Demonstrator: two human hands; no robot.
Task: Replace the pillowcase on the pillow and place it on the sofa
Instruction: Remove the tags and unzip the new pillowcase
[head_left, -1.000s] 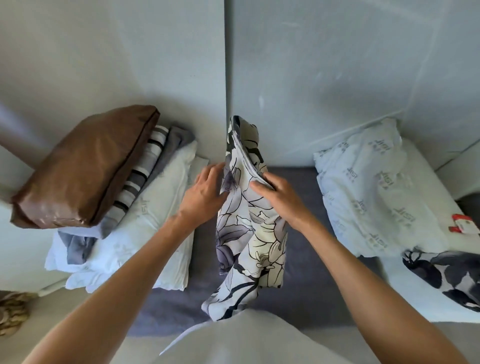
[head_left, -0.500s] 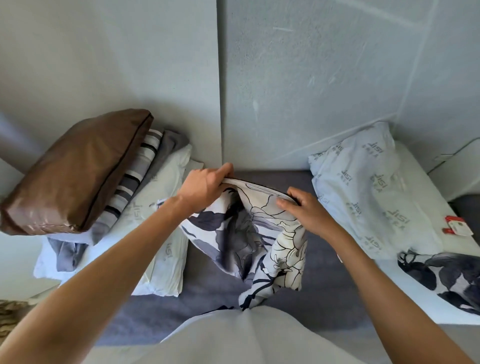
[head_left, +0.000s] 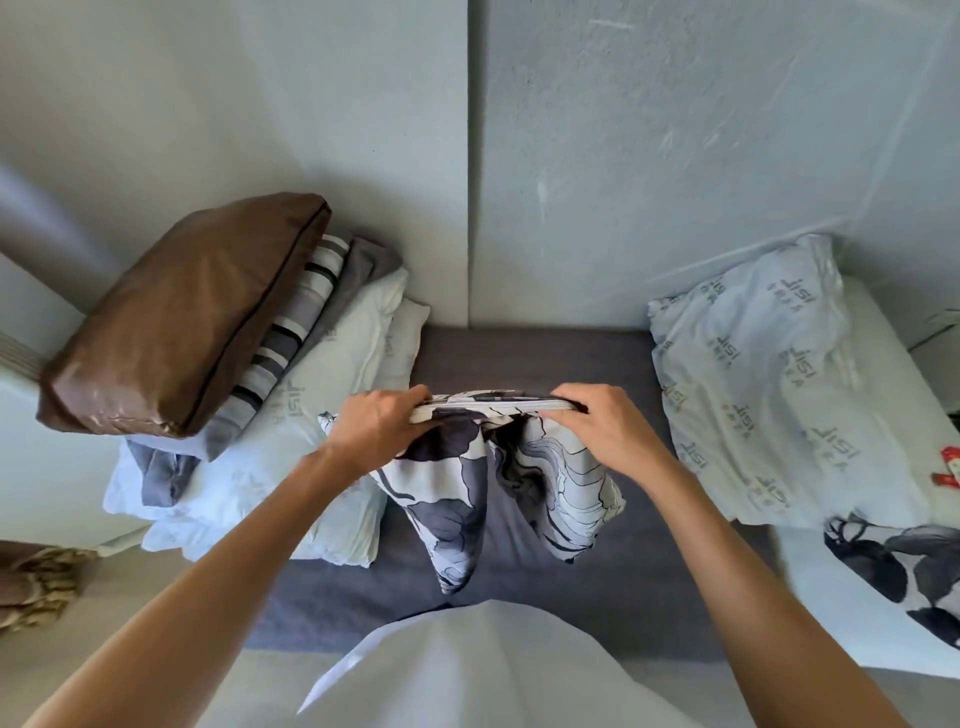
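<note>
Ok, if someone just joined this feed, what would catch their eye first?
Centre frame, the left hand and right hand grip the stretched top edge of a floral pillowcase, hanging over the grey sofa seat. A brown cushion tops a pile at left; a bare pillow lies at right.

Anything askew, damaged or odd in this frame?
Nothing damaged. The brown cushion lies tilted atop an uneven pile of pillows. Both the left hand and right hand grip the floral pillowcase.

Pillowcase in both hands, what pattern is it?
Pillowcase: white with grey and black floral print, clearest in the head view.
</note>
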